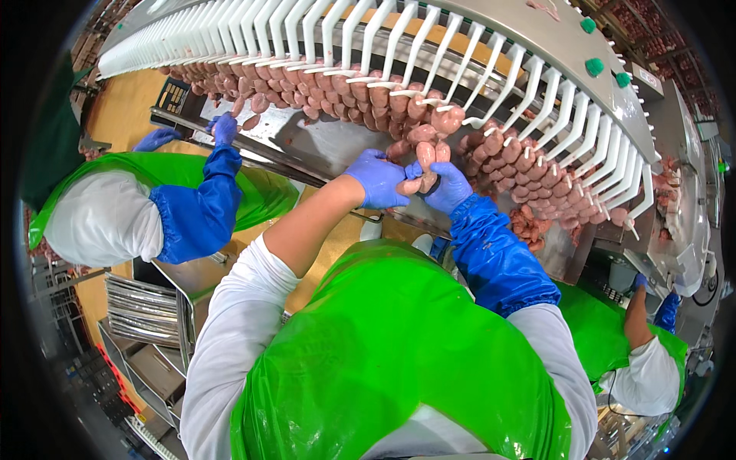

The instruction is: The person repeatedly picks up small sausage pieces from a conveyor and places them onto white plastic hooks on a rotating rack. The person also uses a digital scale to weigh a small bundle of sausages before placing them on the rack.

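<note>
Hands: left hand (377,178) and right hand (448,186) fingers pinching pink sausage links (426,157) | green round knobs (595,67) upper right

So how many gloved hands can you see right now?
5: the left hand and right hand on the sausages, two at far left, one lower right; others may be hidden.

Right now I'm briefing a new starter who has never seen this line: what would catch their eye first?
First, the long curved row of white hooks sweeping across the top, hung with loops of pink sausages. Next, at the centre, the left hand and right hand, both in blue gloves, gripping a few sausage links beneath the hooks. Last, the bright green apron filling the lower middle.
</note>
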